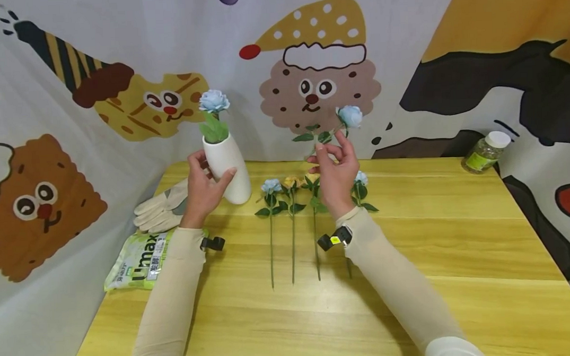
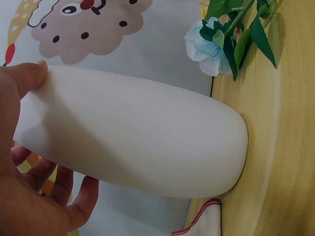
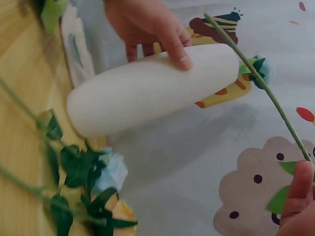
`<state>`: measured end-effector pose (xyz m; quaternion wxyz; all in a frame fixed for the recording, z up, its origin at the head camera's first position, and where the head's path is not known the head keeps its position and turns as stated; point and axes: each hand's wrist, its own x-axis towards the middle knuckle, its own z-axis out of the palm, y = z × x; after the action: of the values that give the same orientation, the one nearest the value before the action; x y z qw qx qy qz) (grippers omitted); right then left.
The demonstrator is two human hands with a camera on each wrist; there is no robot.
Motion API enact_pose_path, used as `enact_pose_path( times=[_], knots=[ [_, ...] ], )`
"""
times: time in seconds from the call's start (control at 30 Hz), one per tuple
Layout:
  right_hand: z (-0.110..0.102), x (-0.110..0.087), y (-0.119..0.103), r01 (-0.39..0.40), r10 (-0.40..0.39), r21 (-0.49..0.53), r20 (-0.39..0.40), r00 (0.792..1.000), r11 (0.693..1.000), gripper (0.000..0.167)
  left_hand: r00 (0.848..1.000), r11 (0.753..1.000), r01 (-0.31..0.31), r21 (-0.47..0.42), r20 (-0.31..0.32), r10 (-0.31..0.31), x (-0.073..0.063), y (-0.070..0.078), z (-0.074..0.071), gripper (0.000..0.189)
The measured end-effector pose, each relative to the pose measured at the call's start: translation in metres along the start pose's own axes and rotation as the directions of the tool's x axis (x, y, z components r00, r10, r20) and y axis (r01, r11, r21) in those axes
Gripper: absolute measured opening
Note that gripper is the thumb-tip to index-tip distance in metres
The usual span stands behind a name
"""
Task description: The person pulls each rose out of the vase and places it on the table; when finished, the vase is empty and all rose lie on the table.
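My left hand [image 1: 203,189] grips a white vase [image 1: 228,172] around its upper body, thumb on the near side. The vase leans slightly, its base right at the tabletop. A pale blue artificial rose [image 1: 214,101] with green leaves stands in its mouth. To the right, my right hand [image 1: 337,173] is raised and pinches the leafy stem of another pale blue rose [image 1: 351,116] between thumb and fingers. In the right wrist view that rose's bare stem [image 3: 266,88] slants up toward the vase mouth, overlapping it; its bloom is out of that view.
Several roses lie in a row on the wooden table [image 1: 282,327], including a blue rose [image 1: 271,185] and an orange-yellow rose [image 1: 292,182]. White gloves [image 1: 159,211] and a green package [image 1: 138,261] lie at left. A lidded jar [image 1: 485,152] stands far right, before a printed curtain [image 1: 402,13].
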<state>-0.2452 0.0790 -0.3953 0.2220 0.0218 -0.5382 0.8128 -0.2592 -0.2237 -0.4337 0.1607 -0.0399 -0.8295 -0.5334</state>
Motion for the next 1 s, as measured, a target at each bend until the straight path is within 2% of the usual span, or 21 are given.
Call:
enact_pose_path(
  times=[0.2,0.4,0.53,0.73,1.0],
  knots=[
    [-0.023,-0.003,-0.006,-0.024,0.032,-0.093,0.085,0.996,0.995,0.052,1.000,1.000,-0.009,-0.007,-0.003,0.009,0.000,0.000,-0.002,0.082],
    [-0.052,-0.007,-0.011,-0.018,0.040,-0.177,0.123,0.992,0.984,0.047,1.000,1.000,-0.012,-0.029,0.008,0.012,0.000,0.006,-0.001,0.082],
    [-0.073,-0.009,-0.012,-0.045,0.078,-0.222,0.141,0.987,0.974,0.047,1.000,1.000,-0.001,-0.030,0.009,0.001,0.000,0.007,-0.001,0.082],
    [-0.103,-0.005,-0.016,-0.115,0.167,-0.318,0.143,0.975,0.941,0.048,1.000,1.000,0.018,-0.017,-0.005,-0.018,-0.001,0.004,-0.003,0.081],
    [-0.146,0.000,-0.024,-0.189,0.273,-0.441,0.136,0.952,0.877,0.052,1.000,0.999,0.001,-0.040,-0.001,-0.001,0.000,0.002,0.000,0.082]
  ],
)
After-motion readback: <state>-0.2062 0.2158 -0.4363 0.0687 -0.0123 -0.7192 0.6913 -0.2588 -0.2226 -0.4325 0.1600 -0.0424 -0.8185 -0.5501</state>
